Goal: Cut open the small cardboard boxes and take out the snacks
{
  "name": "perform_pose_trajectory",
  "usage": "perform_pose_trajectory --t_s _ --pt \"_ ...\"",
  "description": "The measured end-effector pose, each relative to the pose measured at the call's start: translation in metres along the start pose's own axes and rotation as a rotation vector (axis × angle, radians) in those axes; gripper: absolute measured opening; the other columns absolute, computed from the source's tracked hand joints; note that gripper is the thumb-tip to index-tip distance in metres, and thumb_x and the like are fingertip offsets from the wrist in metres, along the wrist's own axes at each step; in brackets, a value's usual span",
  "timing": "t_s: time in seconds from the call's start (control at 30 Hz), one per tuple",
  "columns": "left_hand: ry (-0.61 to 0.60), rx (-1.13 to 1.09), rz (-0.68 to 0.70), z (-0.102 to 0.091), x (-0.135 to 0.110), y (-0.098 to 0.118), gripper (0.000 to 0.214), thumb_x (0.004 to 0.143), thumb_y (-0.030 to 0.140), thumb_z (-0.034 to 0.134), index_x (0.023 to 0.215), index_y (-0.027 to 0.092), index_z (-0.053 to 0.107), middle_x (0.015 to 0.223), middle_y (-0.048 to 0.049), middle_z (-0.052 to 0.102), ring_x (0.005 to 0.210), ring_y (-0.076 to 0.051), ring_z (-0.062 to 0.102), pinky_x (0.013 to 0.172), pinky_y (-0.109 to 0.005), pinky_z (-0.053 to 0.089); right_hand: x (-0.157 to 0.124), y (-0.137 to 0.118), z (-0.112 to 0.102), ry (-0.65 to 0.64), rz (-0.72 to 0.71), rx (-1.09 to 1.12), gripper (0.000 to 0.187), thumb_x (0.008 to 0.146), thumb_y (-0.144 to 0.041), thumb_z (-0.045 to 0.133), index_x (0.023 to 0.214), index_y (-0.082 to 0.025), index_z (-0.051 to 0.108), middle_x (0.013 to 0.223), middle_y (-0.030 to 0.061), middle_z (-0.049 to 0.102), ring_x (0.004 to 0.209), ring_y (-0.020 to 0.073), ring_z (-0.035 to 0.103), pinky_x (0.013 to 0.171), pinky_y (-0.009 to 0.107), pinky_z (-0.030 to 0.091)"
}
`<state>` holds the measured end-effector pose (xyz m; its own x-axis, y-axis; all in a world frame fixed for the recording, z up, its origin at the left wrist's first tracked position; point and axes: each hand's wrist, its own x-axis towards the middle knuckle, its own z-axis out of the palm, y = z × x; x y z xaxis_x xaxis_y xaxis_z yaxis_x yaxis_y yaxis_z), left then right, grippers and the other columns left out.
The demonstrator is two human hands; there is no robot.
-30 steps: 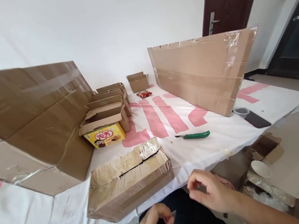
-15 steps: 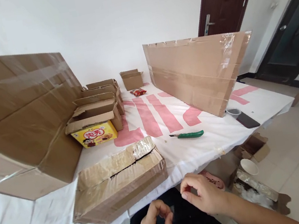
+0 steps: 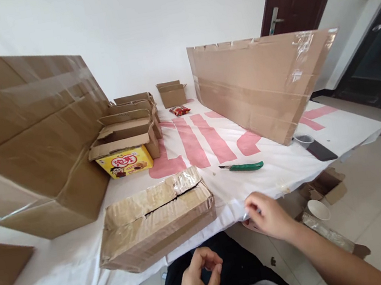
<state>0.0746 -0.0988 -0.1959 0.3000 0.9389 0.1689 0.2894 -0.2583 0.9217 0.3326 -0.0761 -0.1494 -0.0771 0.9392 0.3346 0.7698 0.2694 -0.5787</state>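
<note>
My right hand (image 3: pixel 267 215) is at the table's front edge, fingers curled in a pinch. A small, shiny clear scrap (image 3: pixel 246 216) shows at its fingertips. My left hand (image 3: pixel 202 280) is over my lap, loosely curled, with a gap between thumb and forefinger and nothing seen in it. Just beyond it lies a long taped cardboard box (image 3: pixel 158 231), its top seam partly split; neither hand touches it. A green-handled utility knife (image 3: pixel 244 167) rests on the white cloth, blade pointing left.
Open cardboard boxes (image 3: pixel 126 134) and a yellow snack box (image 3: pixel 126 162) stand beside a large carton (image 3: pixel 38 135). A cardboard panel (image 3: pixel 254 87) rises at right, near a cup (image 3: pixel 303 141) and a dark phone (image 3: pixel 320 150). A red packet (image 3: pixel 179 110) lies farther back.
My right hand has moved up and right to the table's edge, away from my left hand. The left stays over my lap. The view has shifted slightly, showing more cardboard at lower left.
</note>
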Motion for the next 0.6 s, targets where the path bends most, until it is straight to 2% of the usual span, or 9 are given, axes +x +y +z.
perform_pose_trajectory --t_s 0.07,0.17,0.23,0.27,0.37,0.47,0.53,0.6 --pt "-0.013 0.013 0.008 -0.001 -0.001 -0.006 0.012 0.088 0.032 0.056 0.08 0.023 0.059 0.074 0.0011 0.065 0.067 -0.015 0.062 0.067 -0.027 0.051 0.006 0.029 -0.025 0.061 0.202 -0.189 0.013 0.087 -0.019 0.047 0.08 -0.019 0.057 0.079 0.0045 0.064 0.075 0.0177 0.059 0.068 0.028 0.043" --pt "-0.005 0.031 0.031 0.001 -0.003 -0.009 0.019 0.089 0.038 0.056 0.078 0.023 0.06 0.072 0.0007 0.065 0.065 -0.016 0.062 0.064 -0.027 0.052 0.011 0.064 -0.051 0.016 0.495 -0.506 0.017 0.087 -0.019 0.047 0.077 -0.019 0.06 0.078 0.0072 0.067 0.074 0.0201 0.06 0.064 0.029 0.039" --pt "0.019 0.056 0.079 0.0 -0.004 -0.005 0.018 0.091 0.037 0.054 0.08 0.023 0.06 0.072 0.0001 0.065 0.065 -0.016 0.062 0.063 -0.027 0.052 0.01 0.079 -0.056 -0.023 0.587 -0.602 0.02 0.087 -0.021 0.046 0.075 -0.019 0.062 0.077 0.0091 0.067 0.073 0.0219 0.06 0.062 0.031 0.038" --pt "0.035 0.072 0.126 -0.003 -0.004 -0.001 0.016 0.092 0.034 0.053 0.082 0.024 0.059 0.073 -0.0004 0.065 0.066 -0.016 0.063 0.063 -0.027 0.052 0.009 0.085 -0.055 -0.026 0.589 -0.621 0.02 0.087 -0.022 0.046 0.077 -0.019 0.063 0.078 0.0099 0.067 0.074 0.0232 0.061 0.063 0.032 0.039" --pt "0.087 0.165 0.378 -0.023 -0.003 0.02 0.011 0.092 0.017 0.049 0.094 0.025 0.057 0.08 -0.0033 0.067 0.074 -0.018 0.065 0.067 -0.031 0.053 0.005 0.099 -0.047 0.092 0.481 -0.678 0.018 0.085 -0.025 0.052 0.095 -0.016 0.065 0.087 0.0134 0.067 0.084 0.0286 0.061 0.072 0.037 0.044" --pt "0.163 0.396 0.633 -0.065 0.001 0.042 0.029 0.085 0.004 0.052 0.104 0.027 0.054 0.089 -0.0056 0.067 0.084 -0.021 0.066 0.075 -0.038 0.054 0.003 0.109 -0.038 0.314 0.298 -0.671 0.029 0.081 -0.028 0.056 0.106 -0.014 0.062 0.097 0.016 0.064 0.093 0.032 0.058 0.082 0.044 0.045" --pt "0.385 0.598 0.654 -0.098 0.006 0.051 0.03 0.081 0.007 0.06 0.104 0.027 0.055 0.094 -0.0067 0.063 0.091 -0.024 0.063 0.08 -0.042 0.053 0.004 0.109 -0.032 0.441 0.15 -0.585 0.025 0.084 -0.03 0.052 0.103 -0.017 0.061 0.099 0.015 0.063 0.095 0.0316 0.057 0.086 0.047 0.045" --pt "0.658 0.789 0.496 -0.129 0.012 0.053 0.019 0.084 0.021 0.062 0.103 0.024 0.057 0.104 -0.011 0.059 0.103 -0.03 0.057 0.09 -0.05 0.048 0.006 0.099 -0.026 0.515 0.009 -0.475 0.02 0.088 -0.03 0.048 0.101 -0.019 0.06 0.099 0.013 0.063 0.096 0.03 0.057 0.088 0.046 0.046"
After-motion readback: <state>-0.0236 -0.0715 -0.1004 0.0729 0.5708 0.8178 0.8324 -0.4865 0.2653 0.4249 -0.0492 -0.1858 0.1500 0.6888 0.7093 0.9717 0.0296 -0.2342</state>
